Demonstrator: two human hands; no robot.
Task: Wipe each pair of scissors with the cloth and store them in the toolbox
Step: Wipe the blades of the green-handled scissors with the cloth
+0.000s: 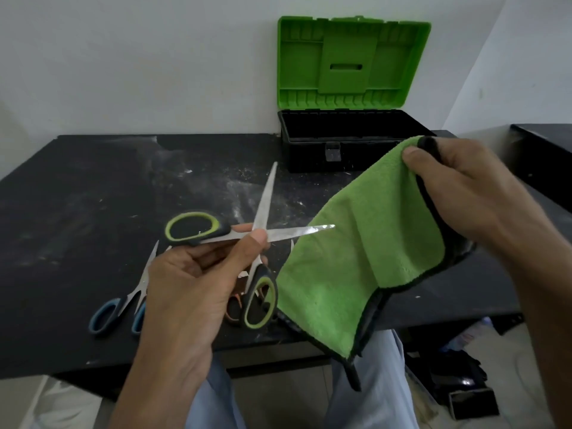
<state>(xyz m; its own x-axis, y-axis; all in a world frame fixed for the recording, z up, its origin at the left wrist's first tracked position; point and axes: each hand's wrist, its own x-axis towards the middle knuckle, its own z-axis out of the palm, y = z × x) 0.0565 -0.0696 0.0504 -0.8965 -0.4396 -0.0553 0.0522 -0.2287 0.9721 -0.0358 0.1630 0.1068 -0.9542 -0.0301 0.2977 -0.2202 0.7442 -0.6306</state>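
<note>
- Nearest, the left hand (185, 289) holds the green-handled scissors (297, 233) above the counter (93, 196). Its thumb and fingers pinch them at the pivot, with the blades spread wide in a cross.
- Just to the right, the cloth (356, 258) hangs from the right hand (464, 193), which grips its top corner.
- One blade lies left to right, its tip aimed at the cloth and just short of it. The cloth probably only has to come leftward over that blade.
- Blue-handled scissors (123, 305) and a half-hidden orange pair (233, 308) lie on the counter.
- Farthest, the toolbox (309, 156) stands open.
</note>
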